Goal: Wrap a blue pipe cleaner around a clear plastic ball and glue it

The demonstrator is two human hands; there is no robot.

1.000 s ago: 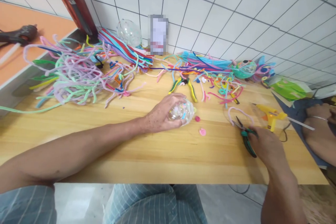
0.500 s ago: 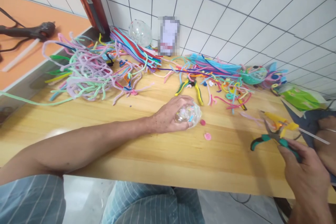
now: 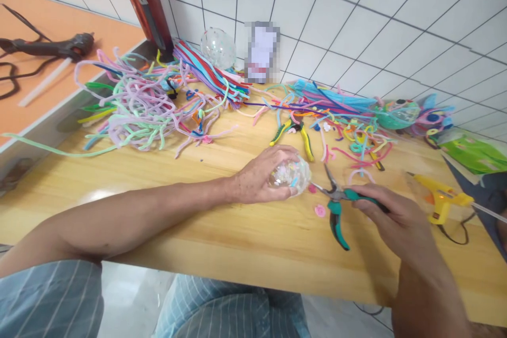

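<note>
My left hand (image 3: 264, 175) is wrapped round a clear ball (image 3: 291, 175) with coloured flecks, resting on the wooden table (image 3: 190, 232). My right hand (image 3: 396, 219) grips one teal-and-black handle of a pair of pliers (image 3: 336, 195). Their jaws are spread, and one tip reaches close to the right side of the ball; whether it touches I cannot tell. Below the jaws lies a pink coiled disc (image 3: 320, 210), and a darker pink one (image 3: 312, 188) is partly behind the lower jaw.
Yellow-handled pliers (image 3: 295, 132) lie behind the ball. Pipe cleaners (image 3: 138, 111) heap at the left and back. A yellow glue gun (image 3: 443, 195) rests at the right, a black one (image 3: 51, 46) at the left. A red flask (image 3: 144, 5), phone (image 3: 262, 53) and second clear ball (image 3: 217, 47) stand by the wall.
My right hand has brought the open pliers leftward from beside the yellow glue gun to the ball. The left hand stays on the ball. The view has shifted slightly.
</note>
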